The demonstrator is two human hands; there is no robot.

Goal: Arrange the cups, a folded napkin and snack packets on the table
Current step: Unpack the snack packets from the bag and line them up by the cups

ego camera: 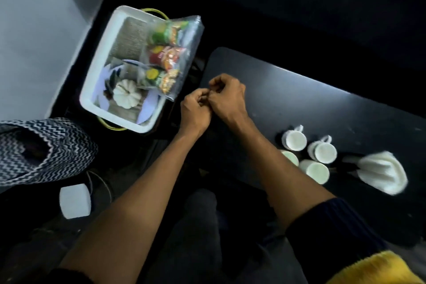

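Note:
Several white cups (306, 154) stand grouped on the black table (322, 108) near its front edge. A white folded napkin (382, 172) lies just right of them. A clear bag of colourful snack packets (169, 57) leans on the right side of a white tray (96, 80), left of the table. My left hand (196, 110) and my right hand (227, 97) are curled and touching each other at the table's left end, right of the bag. Whether they pinch something small I cannot tell.
The tray also holds a white pumpkin-shaped object (125, 95), plates and a woven mat. A zigzag-patterned fabric (41, 147) lies at the left, with a small white block (75, 200) on the floor below it. Something yellow (378, 270) shows at the bottom right.

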